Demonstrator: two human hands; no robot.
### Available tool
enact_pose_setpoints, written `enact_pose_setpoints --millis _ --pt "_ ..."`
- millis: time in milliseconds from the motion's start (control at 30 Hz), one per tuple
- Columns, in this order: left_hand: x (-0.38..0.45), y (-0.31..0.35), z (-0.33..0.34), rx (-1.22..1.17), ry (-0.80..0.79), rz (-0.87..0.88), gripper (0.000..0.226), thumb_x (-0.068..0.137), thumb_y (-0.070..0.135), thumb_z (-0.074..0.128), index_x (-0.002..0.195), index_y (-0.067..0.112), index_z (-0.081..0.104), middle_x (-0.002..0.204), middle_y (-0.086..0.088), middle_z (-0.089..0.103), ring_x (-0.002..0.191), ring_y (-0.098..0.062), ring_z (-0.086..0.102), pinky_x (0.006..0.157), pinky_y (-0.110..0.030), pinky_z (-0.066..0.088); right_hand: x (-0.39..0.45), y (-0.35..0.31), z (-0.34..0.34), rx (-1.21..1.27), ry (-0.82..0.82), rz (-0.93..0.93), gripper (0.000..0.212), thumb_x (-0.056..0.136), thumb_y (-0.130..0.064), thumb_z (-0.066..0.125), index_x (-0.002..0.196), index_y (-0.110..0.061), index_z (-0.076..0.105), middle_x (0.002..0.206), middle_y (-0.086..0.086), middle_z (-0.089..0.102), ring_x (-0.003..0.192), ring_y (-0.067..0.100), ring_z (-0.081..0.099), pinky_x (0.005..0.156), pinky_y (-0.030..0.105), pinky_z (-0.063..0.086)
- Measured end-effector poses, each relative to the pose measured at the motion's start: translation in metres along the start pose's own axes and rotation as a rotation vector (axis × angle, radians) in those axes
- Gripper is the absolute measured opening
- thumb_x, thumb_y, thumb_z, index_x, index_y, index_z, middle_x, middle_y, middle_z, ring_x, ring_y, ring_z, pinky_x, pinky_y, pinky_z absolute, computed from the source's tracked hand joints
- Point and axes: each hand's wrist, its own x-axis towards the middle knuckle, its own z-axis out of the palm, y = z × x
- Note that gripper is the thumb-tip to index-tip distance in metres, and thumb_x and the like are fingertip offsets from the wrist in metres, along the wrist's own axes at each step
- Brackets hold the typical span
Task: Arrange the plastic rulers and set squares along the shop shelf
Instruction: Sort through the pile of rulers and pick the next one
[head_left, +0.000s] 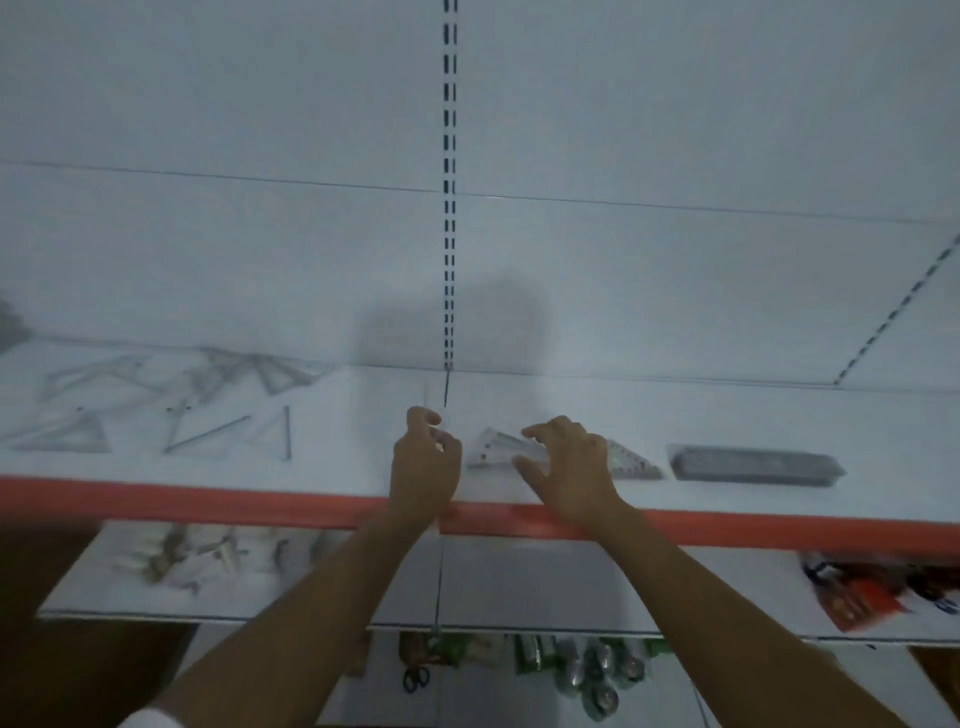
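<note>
Clear set square (631, 460) flat on white shelf (727, 415) near red front edge (208, 501), partly under right hand (569, 457). Right hand spread above it, fingers loosely bent, contact unclear. Left hand (426, 457) just beside, fingers curled, pinching thin clear ruler (427, 402) upright. More set squares (171, 410) scattered far left. Grey ruler pack (756, 464) lying right of set square.

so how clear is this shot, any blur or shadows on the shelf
Head view: soft all over, the set squares at far left are faint grey outlines; motion smear on the red packet lower right; a dim shadow on the back panel above the left hand and right hand; wide-angle lens bends the shelf edge.
</note>
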Motion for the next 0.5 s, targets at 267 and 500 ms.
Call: enact_pose_setpoints --millis 267,500 --pt "-0.008 -0.001 0.018 -0.001 0.0 -0.085 0.027 0.087 0.011 0.06 0.106 0.017 0.041 0.099 -0.005 0.064 0.075 -0.016 0.06 0.065 -0.027 0.047 0.023 0.014 0.014 -0.085 -0.029 -0.06 0.043 0.085 -0.05 0.053 0.121 -0.027 0.06 0.121 -0.004 0.055 0.115 0.017 0.048 0.097 0.037 0.024" --pt "-0.014 -0.001 0.038 0.045 -0.042 -0.071 0.038 0.082 0.01 0.067 0.105 0.018 0.039 0.103 -0.007 0.064 0.077 -0.018 0.061 0.066 -0.028 0.05 0.027 0.027 0.014 -0.09 -0.058 -0.114 0.061 0.075 -0.058 0.028 0.114 -0.029 0.066 0.115 -0.006 0.061 0.113 0.018 0.051 0.097 0.039 0.023"
